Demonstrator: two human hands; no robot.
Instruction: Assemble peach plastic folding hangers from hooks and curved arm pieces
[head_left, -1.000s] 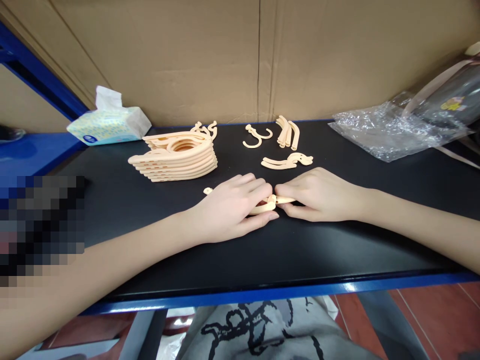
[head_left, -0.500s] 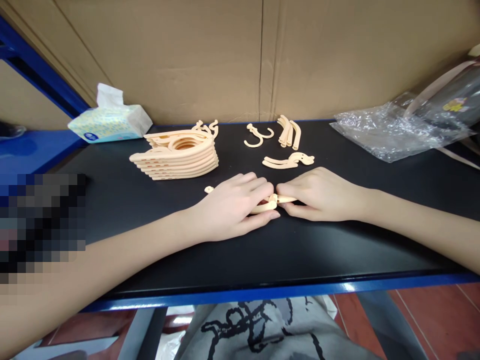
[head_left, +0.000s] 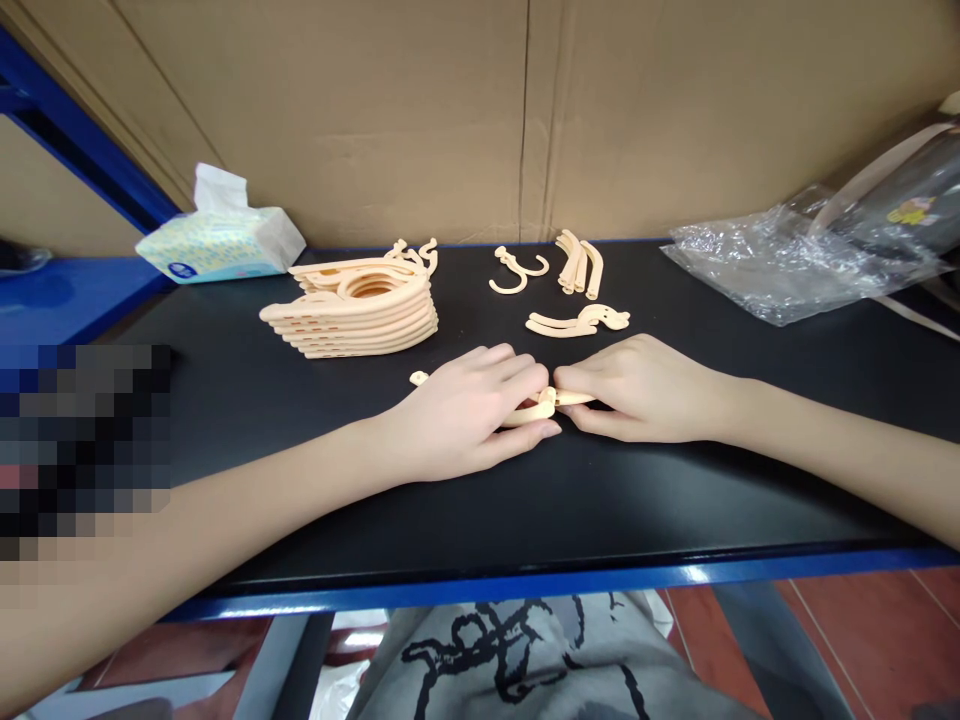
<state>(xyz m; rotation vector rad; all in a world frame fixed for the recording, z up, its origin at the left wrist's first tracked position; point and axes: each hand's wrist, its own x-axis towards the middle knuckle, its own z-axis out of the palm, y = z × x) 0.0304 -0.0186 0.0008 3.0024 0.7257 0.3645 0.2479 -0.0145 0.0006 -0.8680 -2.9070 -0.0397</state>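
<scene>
My left hand (head_left: pixel 480 410) lies palm down over a cream plastic hanger arm (head_left: pixel 528 413), its fingers and thumb closed around it. One tip of a cream piece (head_left: pixel 419 378) sticks out behind that hand. Facing it, my right hand (head_left: pixel 637 392) pinches a thin cream hanger piece (head_left: pixel 576 398) between thumb and fingers. The two pieces meet in the small gap between my hands; how they join is mostly covered by fingers. Beyond the right hand lies a folded hanger piece (head_left: pixel 577 322) with a rounded, holed end.
Left of centre stands a stack of cream hangers (head_left: pixel 349 325), small hooks (head_left: pixel 420 255) behind it. Two loose hooks (head_left: pixel 514 270) and several curved arms (head_left: pixel 576 265) lie at the back. A tissue pack (head_left: pixel 221 245) is back left, a clear plastic bag (head_left: pixel 780 265) back right. Cardboard (head_left: pixel 420 120) walls the rear.
</scene>
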